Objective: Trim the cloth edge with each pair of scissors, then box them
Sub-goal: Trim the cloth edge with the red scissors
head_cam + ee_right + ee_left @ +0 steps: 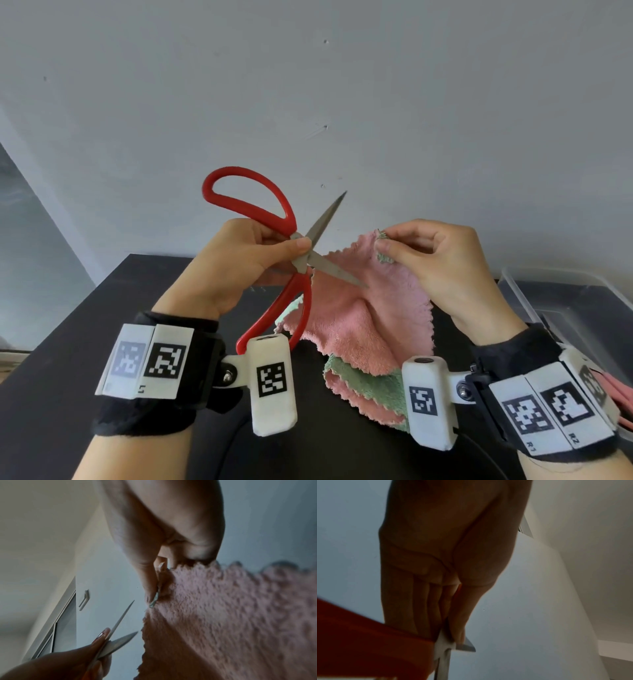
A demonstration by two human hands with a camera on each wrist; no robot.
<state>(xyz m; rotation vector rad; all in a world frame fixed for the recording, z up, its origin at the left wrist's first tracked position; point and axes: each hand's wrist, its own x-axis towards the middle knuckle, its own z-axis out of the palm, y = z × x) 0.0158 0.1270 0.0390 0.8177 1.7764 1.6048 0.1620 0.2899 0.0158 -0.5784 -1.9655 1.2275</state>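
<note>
- Right hand [435, 260]: fingers [149, 588] pinch the top corner of the pink-and-green cloth [370, 315], which hangs above the counter [68, 394].
- Left hand [239, 263] grips the red-handled scissors [291, 260] near the pivot, blades wide at the cloth's edge.
- The cloth looks limp and light; keep that corner taut.
- A clear plastic box [565, 301] waits at the right, out of the way.

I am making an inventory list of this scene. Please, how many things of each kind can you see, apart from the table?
Scissors: 1, red-handled scissors, blades open, held by the left hand.
Cloth: 1, pink and green cloth, pinched by the right hand.
Box: 1, clear plastic box at the right, contents unclear.
Total: 3
</note>
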